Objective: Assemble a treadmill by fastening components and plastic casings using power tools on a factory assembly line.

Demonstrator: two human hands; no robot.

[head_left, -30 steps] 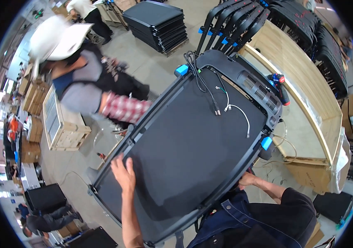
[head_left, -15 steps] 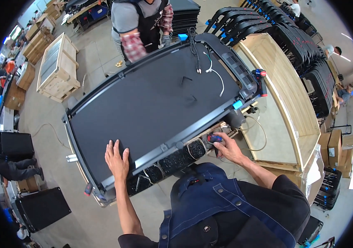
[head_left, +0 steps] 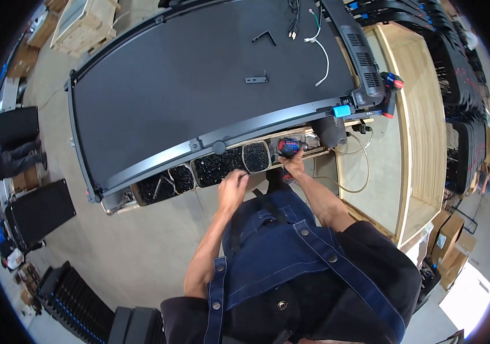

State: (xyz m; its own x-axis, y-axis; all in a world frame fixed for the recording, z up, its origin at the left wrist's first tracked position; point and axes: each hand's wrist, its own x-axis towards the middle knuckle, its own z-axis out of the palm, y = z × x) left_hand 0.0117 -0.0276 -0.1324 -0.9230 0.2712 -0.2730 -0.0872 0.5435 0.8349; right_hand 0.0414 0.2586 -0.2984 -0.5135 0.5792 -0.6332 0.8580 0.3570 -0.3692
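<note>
A treadmill deck with a black belt (head_left: pixel 187 97) lies in front of me, its grey side rail (head_left: pixel 159 160) running along the near edge. My right hand (head_left: pixel 294 163) grips a black, blue and red cordless drill (head_left: pixel 288 147) just beyond that rail. Beside the bins, my left hand (head_left: pixel 233 188) has its fingers curled together; whatever they may hold is hidden. Bins of small black screws (head_left: pixel 216 166) line the near side below the deck. Two black L-shaped brackets, one of them (head_left: pixel 257 79) nearer me, rest on the belt.
A second red and blue cordless drill (head_left: pixel 392 86) is at the deck's right end, by the motor cover (head_left: pixel 362 63). White cable (head_left: pixel 324 51) lies on the belt. An open wooden crate (head_left: pixel 423 114) stands to the right, with a hose (head_left: pixel 365 172) looping beside it.
My left hand has left the belt and come right and back toward me to the screw bins. My right hand keeps the drill. The view has shifted, and the co-worker is out of sight.
</note>
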